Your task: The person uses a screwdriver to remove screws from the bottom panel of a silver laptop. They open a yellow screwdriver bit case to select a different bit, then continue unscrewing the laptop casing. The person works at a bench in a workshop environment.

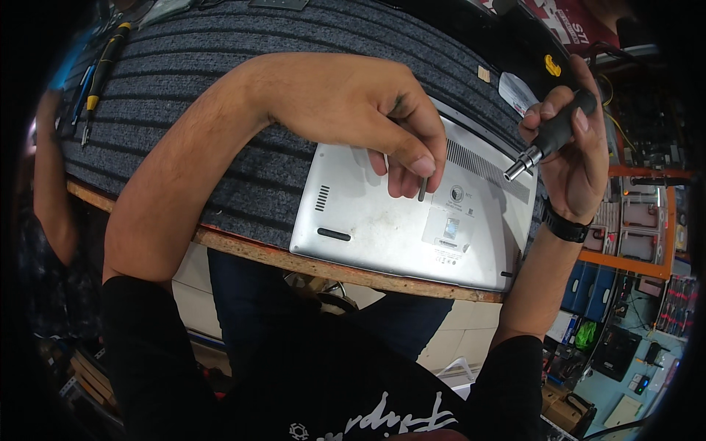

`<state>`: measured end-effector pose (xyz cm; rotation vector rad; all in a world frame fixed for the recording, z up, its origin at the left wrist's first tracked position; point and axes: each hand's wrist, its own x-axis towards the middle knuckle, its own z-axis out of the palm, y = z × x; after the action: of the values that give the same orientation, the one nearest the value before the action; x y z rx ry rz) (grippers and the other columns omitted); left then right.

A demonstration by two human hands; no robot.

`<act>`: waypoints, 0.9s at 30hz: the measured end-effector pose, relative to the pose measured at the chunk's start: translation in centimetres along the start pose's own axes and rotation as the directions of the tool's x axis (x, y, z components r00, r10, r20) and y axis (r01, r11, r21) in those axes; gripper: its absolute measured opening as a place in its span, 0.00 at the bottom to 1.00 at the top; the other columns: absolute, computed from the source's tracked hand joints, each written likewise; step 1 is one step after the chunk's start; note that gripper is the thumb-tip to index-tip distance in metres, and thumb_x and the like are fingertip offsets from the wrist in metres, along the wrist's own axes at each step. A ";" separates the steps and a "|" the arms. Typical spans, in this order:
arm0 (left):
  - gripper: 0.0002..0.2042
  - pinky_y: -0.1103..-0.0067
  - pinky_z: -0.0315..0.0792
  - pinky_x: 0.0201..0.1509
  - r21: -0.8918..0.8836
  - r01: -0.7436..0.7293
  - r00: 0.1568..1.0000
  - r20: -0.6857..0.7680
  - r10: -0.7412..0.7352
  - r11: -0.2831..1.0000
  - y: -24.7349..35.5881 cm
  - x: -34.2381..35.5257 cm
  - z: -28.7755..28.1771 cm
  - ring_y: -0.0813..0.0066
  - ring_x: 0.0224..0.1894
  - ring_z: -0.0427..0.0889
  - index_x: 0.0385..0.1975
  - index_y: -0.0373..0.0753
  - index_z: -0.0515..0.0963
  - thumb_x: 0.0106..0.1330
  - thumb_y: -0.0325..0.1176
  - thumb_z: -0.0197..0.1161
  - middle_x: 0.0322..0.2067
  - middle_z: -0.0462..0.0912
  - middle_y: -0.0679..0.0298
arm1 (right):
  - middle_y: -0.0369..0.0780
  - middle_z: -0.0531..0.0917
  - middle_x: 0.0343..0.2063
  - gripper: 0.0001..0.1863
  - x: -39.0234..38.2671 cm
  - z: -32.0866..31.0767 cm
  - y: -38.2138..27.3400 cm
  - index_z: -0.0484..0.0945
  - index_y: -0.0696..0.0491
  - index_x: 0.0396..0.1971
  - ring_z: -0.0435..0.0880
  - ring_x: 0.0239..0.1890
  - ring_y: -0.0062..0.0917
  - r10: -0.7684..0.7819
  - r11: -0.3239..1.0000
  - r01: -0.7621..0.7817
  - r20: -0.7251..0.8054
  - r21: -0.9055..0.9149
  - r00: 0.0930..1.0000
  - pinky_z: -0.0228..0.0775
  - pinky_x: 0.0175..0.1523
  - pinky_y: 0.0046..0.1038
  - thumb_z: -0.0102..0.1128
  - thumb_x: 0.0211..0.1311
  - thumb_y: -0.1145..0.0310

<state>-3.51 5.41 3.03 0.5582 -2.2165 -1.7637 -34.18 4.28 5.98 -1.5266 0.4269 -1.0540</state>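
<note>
Left hand [368, 106]: fingers curled, thumb and forefinger pinching a slim metal bit [422, 192], near-vertical in view, over an underside-up silver laptop [368, 209]. Right hand [572, 151]: partly open, gripping a black-handled screwdriver [550, 137], socket end pointing lower left, toward the laptop.

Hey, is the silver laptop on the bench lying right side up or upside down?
Upside down: the silver laptop has its underside up, showing the long vent grille, a dark rubber foot and printed labels.
</note>
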 end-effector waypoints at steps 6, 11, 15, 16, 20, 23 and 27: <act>0.13 0.80 0.80 0.42 -0.004 -0.012 1.000 0.020 0.012 1.000 -0.3 0.2 -0.1 0.74 0.37 0.89 0.42 0.33 0.87 0.74 0.37 0.62 0.33 0.89 0.60 | 0.52 0.81 0.40 0.39 -0.1 0.1 0.0 0.44 0.67 0.73 0.89 0.45 0.47 -0.004 1.000 0.004 -0.006 0.011 1.000 0.88 0.51 0.45 0.53 0.72 0.69; 0.12 0.79 0.78 0.41 0.015 0.011 0.994 0.107 -0.012 1.000 0.0 -0.1 0.0 0.75 0.36 0.87 0.42 0.33 0.85 0.74 0.35 0.60 0.32 0.88 0.62 | 0.52 0.81 0.41 0.38 0.0 0.3 0.0 0.45 0.67 0.73 0.89 0.45 0.46 0.000 1.000 0.000 -0.010 0.011 1.000 0.88 0.51 0.44 0.52 0.72 0.69; 0.11 0.77 0.76 0.41 0.083 0.051 0.967 0.246 -0.070 0.995 0.7 -0.2 0.6 0.76 0.35 0.85 0.42 0.35 0.85 0.74 0.34 0.58 0.31 0.87 0.64 | 0.52 0.81 0.42 0.37 -0.1 0.0 0.0 0.45 0.67 0.73 0.89 0.46 0.45 -0.001 1.000 0.001 0.020 0.003 1.000 0.88 0.52 0.43 0.50 0.73 0.69; 0.11 0.77 0.76 0.41 0.124 0.055 0.961 0.264 -0.087 0.991 0.9 -0.3 0.8 0.76 0.35 0.85 0.41 0.36 0.85 0.74 0.34 0.57 0.30 0.87 0.65 | 0.52 0.80 0.42 0.37 -0.1 -0.1 0.0 0.45 0.66 0.73 0.89 0.47 0.45 0.000 1.000 0.000 0.023 0.002 1.000 0.87 0.53 0.43 0.50 0.73 0.68; 0.11 0.76 0.76 0.41 0.226 0.053 0.943 0.309 -0.123 0.973 1.0 -0.3 1.3 0.76 0.35 0.85 0.41 0.37 0.84 0.74 0.34 0.56 0.30 0.87 0.65 | 0.52 0.80 0.42 0.37 -0.1 -0.3 0.0 0.45 0.67 0.74 0.88 0.48 0.44 0.002 1.000 -0.001 0.033 -0.015 0.999 0.87 0.55 0.42 0.50 0.73 0.68; 0.11 0.76 0.77 0.41 0.262 0.045 0.943 0.307 -0.127 0.964 1.2 -0.2 1.4 0.76 0.35 0.86 0.40 0.37 0.84 0.74 0.34 0.55 0.29 0.87 0.65 | 0.52 0.79 0.42 0.37 -0.1 -0.4 -0.4 0.45 0.67 0.74 0.88 0.48 0.44 0.005 0.999 -0.003 0.032 -0.036 0.999 0.87 0.54 0.43 0.50 0.73 0.68; 0.12 0.75 0.77 0.41 0.276 0.058 0.943 0.300 -0.143 0.959 1.2 -0.3 1.4 0.75 0.34 0.86 0.40 0.36 0.85 0.73 0.34 0.55 0.29 0.87 0.65 | 0.52 0.79 0.43 0.38 -0.1 -0.5 -0.3 0.44 0.67 0.74 0.87 0.49 0.45 0.018 1.000 -0.017 0.041 -0.025 0.999 0.87 0.54 0.44 0.50 0.73 0.68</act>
<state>-4.03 7.05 3.89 0.4758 -2.7185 -1.7189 -34.75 4.18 6.21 -1.5613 0.4259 -1.0051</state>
